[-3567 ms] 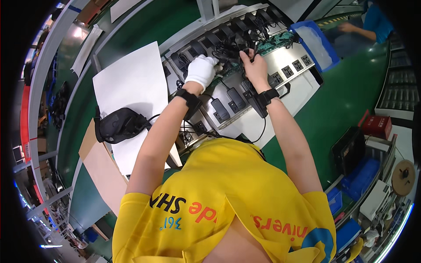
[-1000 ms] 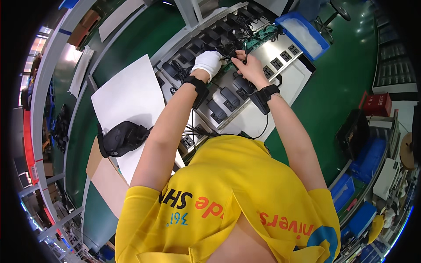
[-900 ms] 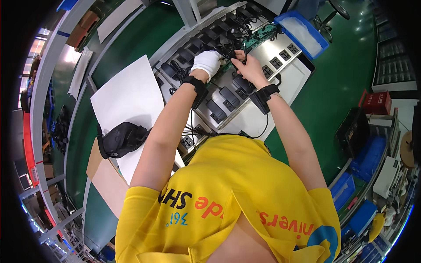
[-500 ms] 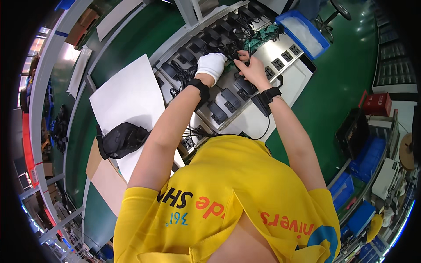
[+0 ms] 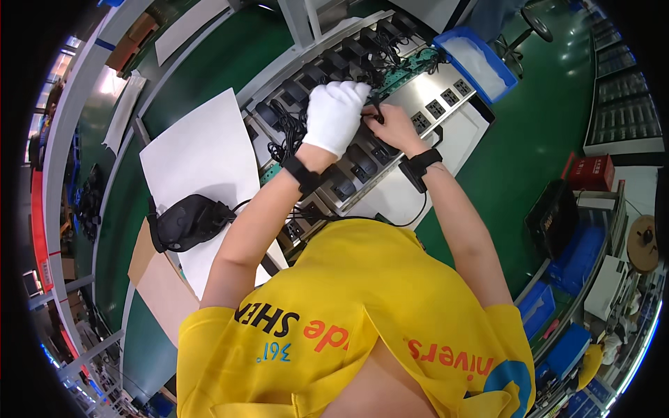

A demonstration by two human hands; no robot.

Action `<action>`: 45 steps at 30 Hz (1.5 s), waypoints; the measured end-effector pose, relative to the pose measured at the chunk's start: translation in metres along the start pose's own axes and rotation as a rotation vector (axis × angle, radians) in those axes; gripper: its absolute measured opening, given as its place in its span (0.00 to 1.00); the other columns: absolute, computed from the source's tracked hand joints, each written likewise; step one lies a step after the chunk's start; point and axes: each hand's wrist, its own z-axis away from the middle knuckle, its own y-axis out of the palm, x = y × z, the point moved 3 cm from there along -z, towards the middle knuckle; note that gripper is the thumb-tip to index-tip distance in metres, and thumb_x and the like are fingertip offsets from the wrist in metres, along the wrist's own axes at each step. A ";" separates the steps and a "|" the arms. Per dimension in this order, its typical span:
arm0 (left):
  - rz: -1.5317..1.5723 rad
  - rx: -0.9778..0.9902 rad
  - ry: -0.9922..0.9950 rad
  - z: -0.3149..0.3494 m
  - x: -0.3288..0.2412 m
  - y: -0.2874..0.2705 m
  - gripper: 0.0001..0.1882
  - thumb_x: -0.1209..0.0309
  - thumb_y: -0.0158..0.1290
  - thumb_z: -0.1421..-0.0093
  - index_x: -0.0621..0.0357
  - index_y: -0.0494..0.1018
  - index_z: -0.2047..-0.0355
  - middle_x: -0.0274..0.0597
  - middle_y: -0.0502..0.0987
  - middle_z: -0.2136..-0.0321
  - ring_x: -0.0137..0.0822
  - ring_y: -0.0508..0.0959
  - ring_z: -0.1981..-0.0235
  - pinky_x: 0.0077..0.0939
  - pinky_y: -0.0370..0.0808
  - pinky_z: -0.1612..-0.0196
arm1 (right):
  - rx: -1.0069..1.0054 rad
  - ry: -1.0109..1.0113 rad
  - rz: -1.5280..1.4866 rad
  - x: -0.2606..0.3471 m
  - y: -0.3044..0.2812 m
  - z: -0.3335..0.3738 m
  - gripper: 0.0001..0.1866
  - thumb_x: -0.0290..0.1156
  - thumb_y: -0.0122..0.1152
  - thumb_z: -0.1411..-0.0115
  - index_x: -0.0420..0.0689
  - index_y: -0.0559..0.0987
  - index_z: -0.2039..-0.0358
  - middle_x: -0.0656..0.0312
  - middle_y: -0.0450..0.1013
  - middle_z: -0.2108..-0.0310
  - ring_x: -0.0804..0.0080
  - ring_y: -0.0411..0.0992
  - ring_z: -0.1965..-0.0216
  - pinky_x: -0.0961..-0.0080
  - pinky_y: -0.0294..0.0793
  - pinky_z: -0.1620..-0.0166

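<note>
A metal test rack [image 5: 418,97] with rows of sockets lies in front of me, carrying several black power adapters [image 5: 361,161]. My left hand [image 5: 336,117], in a white glove, is raised over the rack's middle with its fingers curled closed; what they hold, if anything, is hidden. Just to its right, my bare right hand [image 5: 397,131] pinches a black cable [image 5: 377,110] between thumb and fingers. Below this hand sit plugged-in adapters, partly covered by it. Coiled black cords [image 5: 287,129] lie left of my gloved hand, and more adapters stand along the far row.
A blue bin [image 5: 481,66] with pale lining stands at the rack's far right end. White board [image 5: 202,153] lies to the left, with a black pouch [image 5: 189,223] on it. Bare sockets [image 5: 435,108] show on the rack's right. A wheeled chair [image 5: 519,49] stands beyond.
My left hand has lifted and turned, its back now showing above the rack. My right hand has moved slightly left and nearer to me, fingers at the black cable.
</note>
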 end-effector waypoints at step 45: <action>-0.155 0.111 -0.254 0.000 0.037 0.080 0.27 0.51 0.49 0.47 0.59 0.70 0.55 0.44 0.71 0.65 0.42 0.70 0.66 0.38 0.65 0.67 | -0.069 0.244 0.168 -0.018 -0.013 -0.046 0.14 0.38 0.62 0.50 0.39 0.79 0.71 0.49 0.75 0.74 0.51 0.74 0.68 0.63 0.72 0.62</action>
